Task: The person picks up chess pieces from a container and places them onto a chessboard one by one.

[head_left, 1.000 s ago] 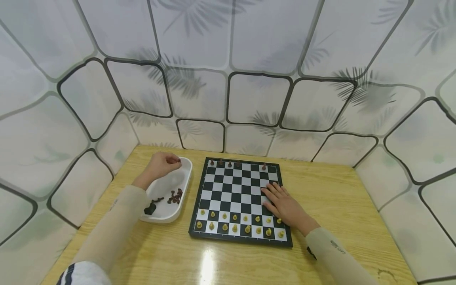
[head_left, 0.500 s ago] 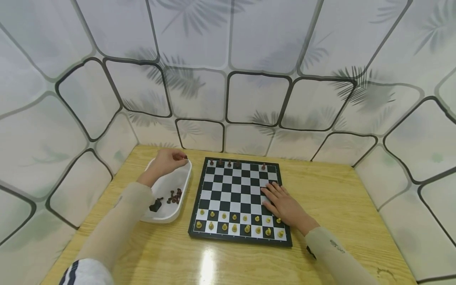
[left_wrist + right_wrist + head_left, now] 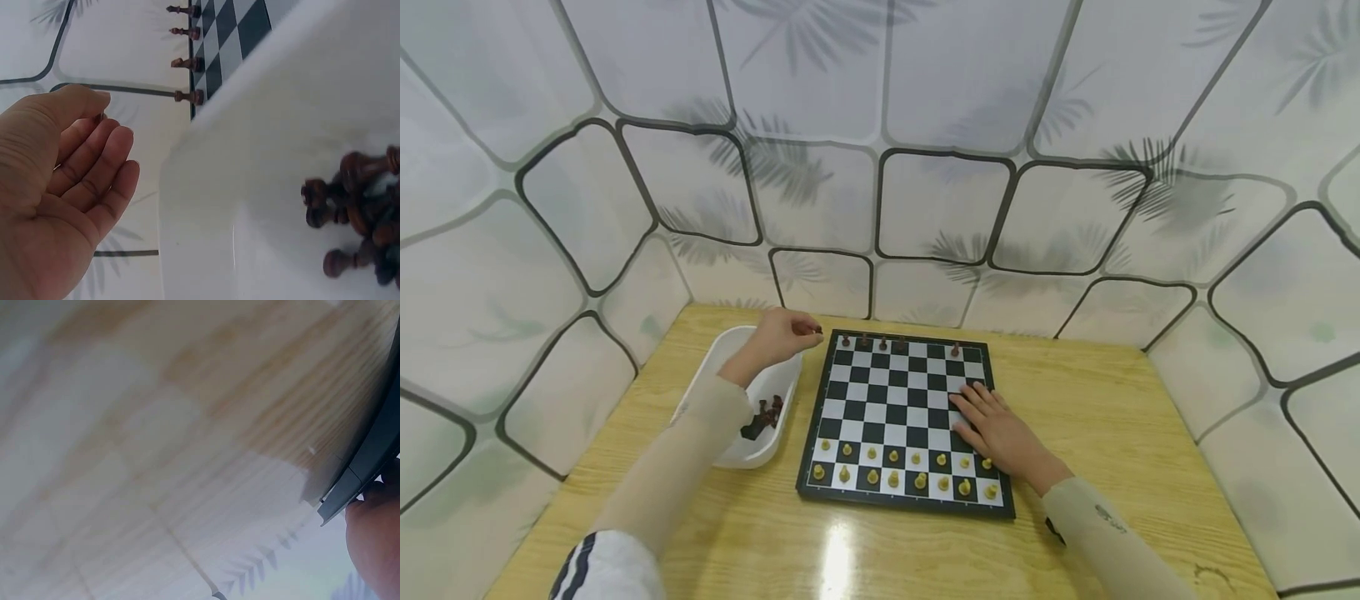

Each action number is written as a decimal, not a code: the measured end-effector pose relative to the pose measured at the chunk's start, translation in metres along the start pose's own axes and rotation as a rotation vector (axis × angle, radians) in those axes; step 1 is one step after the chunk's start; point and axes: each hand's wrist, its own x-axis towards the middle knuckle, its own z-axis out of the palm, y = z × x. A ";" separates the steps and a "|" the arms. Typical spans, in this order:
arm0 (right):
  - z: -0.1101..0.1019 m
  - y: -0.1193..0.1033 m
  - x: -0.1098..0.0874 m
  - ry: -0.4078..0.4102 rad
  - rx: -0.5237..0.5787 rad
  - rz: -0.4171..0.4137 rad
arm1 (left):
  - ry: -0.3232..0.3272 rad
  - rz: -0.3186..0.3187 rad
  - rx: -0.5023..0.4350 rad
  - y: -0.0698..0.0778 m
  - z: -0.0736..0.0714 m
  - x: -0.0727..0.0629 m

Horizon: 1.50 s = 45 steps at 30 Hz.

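Observation:
My left hand [image 3: 777, 335] pinches a small dark red chess piece [image 3: 817, 331] between thumb and fingers, over the gap between the white tub [image 3: 791, 377] and the chessboard [image 3: 917, 505]. In the left wrist view most of this chess piece [image 3: 99, 117] is hidden behind the thumb. My right hand [image 3: 1003, 433] rests with fingers spread on the board's right side. Several dark red pieces [image 3: 883, 343] stand along the board's far row, four squares at the left filled and another piece [image 3: 955, 350] towards the right. Yellow pieces [image 3: 893, 479] fill the two near rows.
More dark red pieces [image 3: 356, 206] lie heaped in the tub, beside a black item [image 3: 752, 429] partly hidden by the left sleeve. The wooden table [image 3: 1097, 400] ends at a patterned curtain [image 3: 940, 208] at the back and sides.
My left hand has moved right, from above the tub to near the board's far left corner, carrying the chess piece. My right hand has stayed in place.

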 end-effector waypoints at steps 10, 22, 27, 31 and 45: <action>-0.001 0.001 0.001 -0.004 -0.005 -0.006 | -0.035 0.041 -0.017 0.026 0.023 0.018; -0.002 0.001 0.000 -0.002 -0.007 -0.008 | -0.123 0.080 -0.028 0.060 0.067 0.040; -0.001 0.002 0.000 -0.012 -0.002 0.001 | -0.189 0.083 -0.045 0.076 0.084 0.044; -0.001 0.002 0.000 -0.015 0.002 0.005 | -0.216 0.107 -0.039 0.087 0.095 0.048; -0.001 0.003 0.001 -0.011 0.008 -0.006 | -0.265 0.146 -0.079 0.107 0.142 0.064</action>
